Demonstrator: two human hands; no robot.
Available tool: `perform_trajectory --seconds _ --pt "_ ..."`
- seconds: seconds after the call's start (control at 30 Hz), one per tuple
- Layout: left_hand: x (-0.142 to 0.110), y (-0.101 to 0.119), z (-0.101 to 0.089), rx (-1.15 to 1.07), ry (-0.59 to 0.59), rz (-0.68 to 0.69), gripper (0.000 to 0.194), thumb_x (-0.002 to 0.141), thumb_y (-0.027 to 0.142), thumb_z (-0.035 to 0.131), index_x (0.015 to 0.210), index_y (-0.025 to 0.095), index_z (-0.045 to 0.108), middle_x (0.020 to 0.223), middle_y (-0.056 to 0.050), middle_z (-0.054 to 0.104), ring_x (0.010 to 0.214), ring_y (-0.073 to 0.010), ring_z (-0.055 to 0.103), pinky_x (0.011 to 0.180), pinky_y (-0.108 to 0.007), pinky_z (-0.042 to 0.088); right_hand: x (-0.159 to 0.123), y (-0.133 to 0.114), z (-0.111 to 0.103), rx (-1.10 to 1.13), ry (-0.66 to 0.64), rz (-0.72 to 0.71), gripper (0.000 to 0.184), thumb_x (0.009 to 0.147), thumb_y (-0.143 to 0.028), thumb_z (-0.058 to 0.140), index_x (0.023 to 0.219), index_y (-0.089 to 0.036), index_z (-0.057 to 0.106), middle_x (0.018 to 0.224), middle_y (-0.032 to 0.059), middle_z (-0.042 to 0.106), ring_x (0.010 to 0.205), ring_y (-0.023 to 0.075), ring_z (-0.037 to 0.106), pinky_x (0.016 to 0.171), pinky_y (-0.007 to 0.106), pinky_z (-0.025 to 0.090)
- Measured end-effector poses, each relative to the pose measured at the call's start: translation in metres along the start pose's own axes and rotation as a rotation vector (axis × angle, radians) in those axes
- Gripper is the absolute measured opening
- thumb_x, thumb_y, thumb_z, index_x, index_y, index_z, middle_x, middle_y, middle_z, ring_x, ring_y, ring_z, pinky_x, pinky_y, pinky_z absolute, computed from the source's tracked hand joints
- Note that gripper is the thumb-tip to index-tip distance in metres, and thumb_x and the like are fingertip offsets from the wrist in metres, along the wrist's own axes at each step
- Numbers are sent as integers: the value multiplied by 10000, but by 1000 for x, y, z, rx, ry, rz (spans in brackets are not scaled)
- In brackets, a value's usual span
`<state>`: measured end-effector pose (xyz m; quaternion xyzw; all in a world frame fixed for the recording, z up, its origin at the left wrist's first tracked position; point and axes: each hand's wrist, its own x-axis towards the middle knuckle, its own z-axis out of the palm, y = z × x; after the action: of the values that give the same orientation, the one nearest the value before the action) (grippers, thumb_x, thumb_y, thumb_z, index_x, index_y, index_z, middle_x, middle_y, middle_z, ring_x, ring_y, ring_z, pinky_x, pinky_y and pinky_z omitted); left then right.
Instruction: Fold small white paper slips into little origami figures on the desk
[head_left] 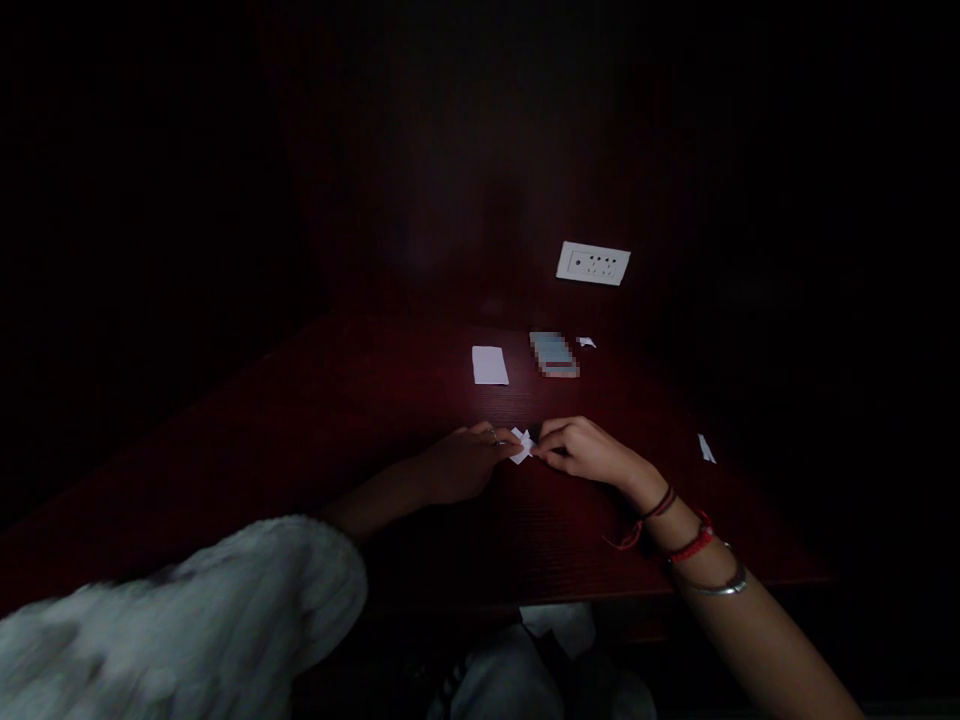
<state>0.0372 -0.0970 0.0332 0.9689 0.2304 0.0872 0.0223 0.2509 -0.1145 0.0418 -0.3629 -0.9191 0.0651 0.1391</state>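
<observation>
A small folded piece of white paper [522, 446] lies on the dark red table between my two hands, with creased flaps pointing several ways. From the left, my left hand [474, 458] pinches its edge; a ring shows on one finger. My right hand [579, 446] has its thumb and fingertips closed on the paper's right corner. Bracelets circle my right wrist. Just beyond my hands, a flat white sheet of paper [490, 366] rests on the table.
A blurred, phone-like flat object [554, 355] lies near the wall, beside a white paper scrap [586, 343]. Another paper strip [706, 448] is at the right. A white socket panel [593, 263] sits on the wall. The table's [450, 560] front edge runs before my lap. Surroundings are dark.
</observation>
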Motion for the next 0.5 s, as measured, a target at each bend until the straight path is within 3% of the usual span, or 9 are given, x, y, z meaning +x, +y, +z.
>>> perform_trajectory --seconds 0.13,0.23,0.37,0.5 --pt "2 7 1 2 70 -6 368 737 46 350 1081 153 426 1053 -68 445 935 -165 413 814 -292 331 -4 -1 -3 16 86 54 177 723 -125 461 789 -155 623 756 21 564 656 95 508 634 199 380" --pt "5 10 2 -102 164 -83 319 769 48 318 1051 152 426 967 -56 442 866 -132 435 787 -255 356 -3 -2 -2 30 165 70 202 739 -127 441 842 -154 613 778 30 565 694 104 507 658 207 382" --pt "7 3 -4 -182 319 -197 294 783 46 280 1010 148 436 917 -41 431 822 -113 437 762 -239 372 -1 -1 1 50 159 53 214 744 -159 459 910 -169 594 771 28 561 701 108 502 653 211 379" --pt "3 -10 -5 -106 273 -131 273 787 89 317 998 187 459 970 -32 447 897 -135 430 793 -277 354 -4 0 4 64 128 38 222 753 -172 457 935 -172 583 737 22 548 658 96 493 627 200 373"
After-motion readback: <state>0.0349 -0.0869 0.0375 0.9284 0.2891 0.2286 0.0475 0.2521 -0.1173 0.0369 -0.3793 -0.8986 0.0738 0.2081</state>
